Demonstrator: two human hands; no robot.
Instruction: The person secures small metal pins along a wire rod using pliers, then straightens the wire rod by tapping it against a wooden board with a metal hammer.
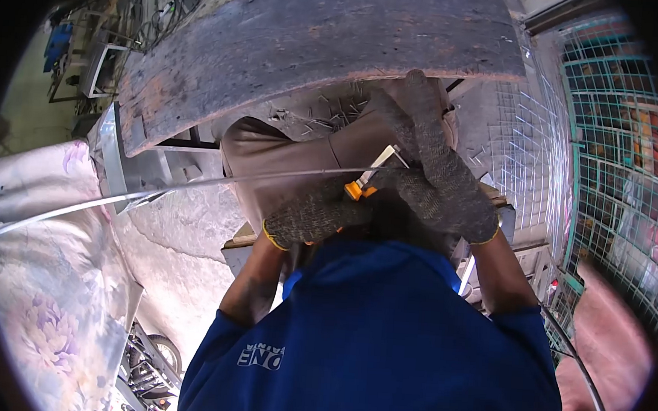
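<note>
My left hand [310, 210], in a dark grey knit glove with a yellow cuff edge, is closed around a small hand tool [360, 189] with an orange part and a pale, angled arm. The tool's exact kind is unclear. A long thin metal rod [270, 175] passes across the tool and over my lap, then runs far out to the left. My right hand [437, 163], gloved alike, lies beside the tool and the rod's right end. Its fingers are stretched forward and apart. The palm side is hidden, so contact with the rod there is uncertain.
In front stands a worn wooden bench [316, 46]. Short metal offcuts [334, 115] litter the floor beneath it. Wire mesh panels [612, 140] stand on the right. A flowered sheet [53, 286] hangs at left, near a wheel [165, 352]. Cables [171, 7] lie at the back left.
</note>
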